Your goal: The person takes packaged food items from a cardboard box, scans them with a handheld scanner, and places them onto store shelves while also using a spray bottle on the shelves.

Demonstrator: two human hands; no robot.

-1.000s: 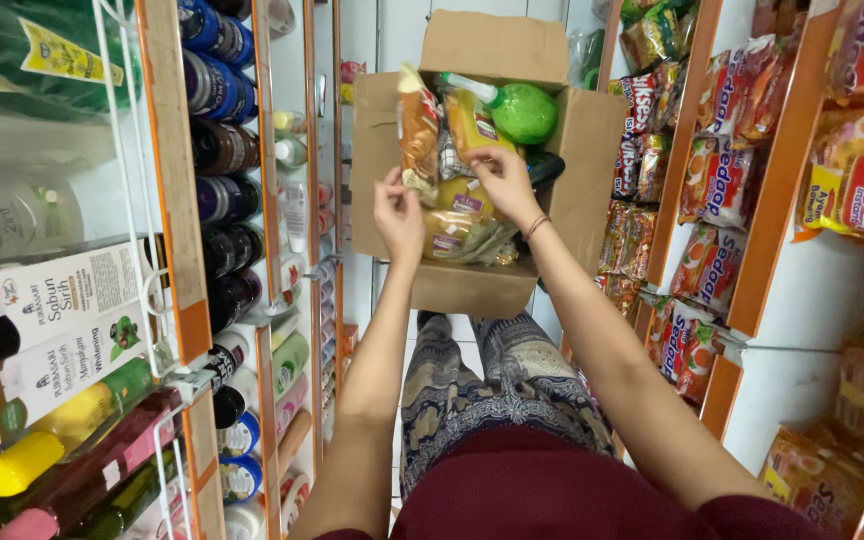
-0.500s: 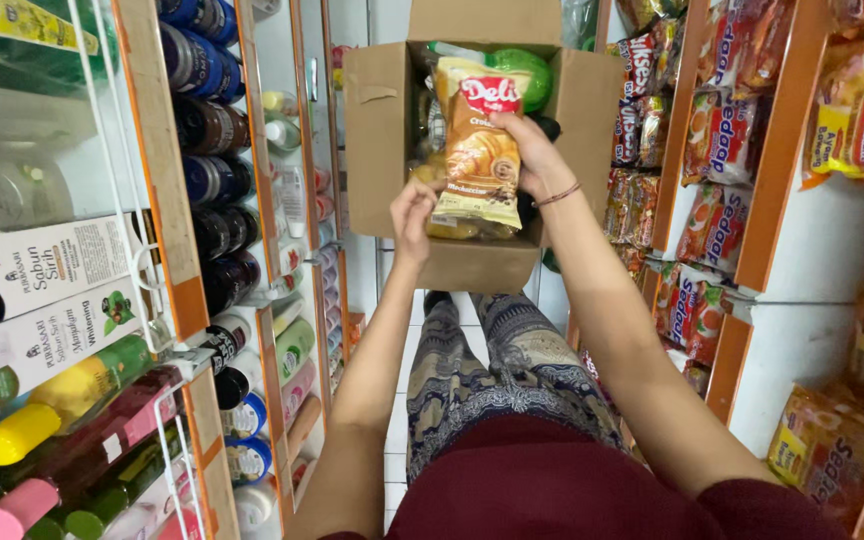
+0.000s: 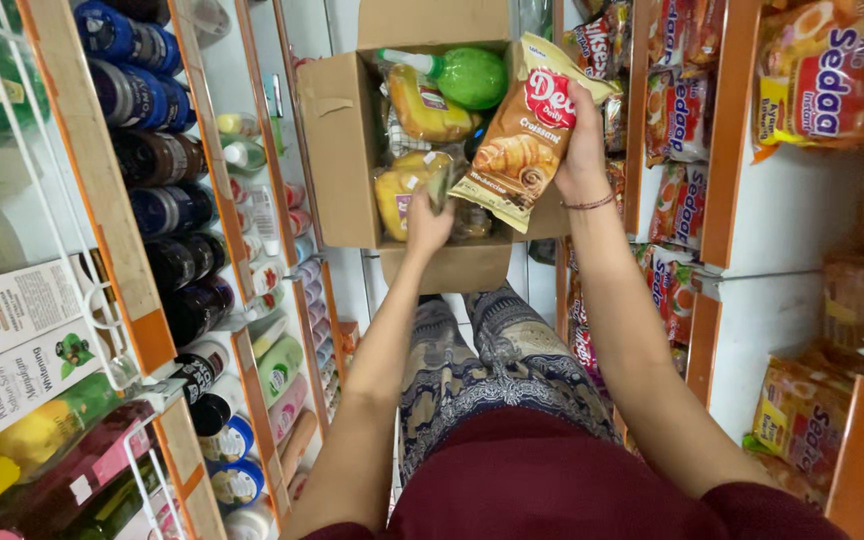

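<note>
— Head view first: what has the right hand (image 3: 584,150) got?

— It grips a brown and cream croissant packet (image 3: 524,140) by its right edge, fingers wrapped around the back, thumb side toward the shelves. The packet hangs tilted over the right front part of an open cardboard box (image 3: 337,150), partly covering the box's right wall.

— And the left hand (image 3: 428,222)?

— Lower, at the front edge of the box, fingers closed on a small dark-topped thing there. I cannot tell what it is; it sits just beside a yellow bread bag (image 3: 397,195) lying at the box's front left.

— What else is in the box?

— A second yellow bread bag (image 3: 427,108) toward the middle, and a green round bottle (image 3: 472,76) with a white neck lying near the far edge.

— Where does the box stand?

— In the aisle ahead of the person's patterned-trouser knees (image 3: 497,350), between two shelf units. On the left, shelves carry dark bottles (image 3: 167,210) in rows and white cartons (image 3: 12,310) near the lower left edge. On the right, orange-framed shelves hold red and yellow noodle packets (image 3: 677,110).
</note>
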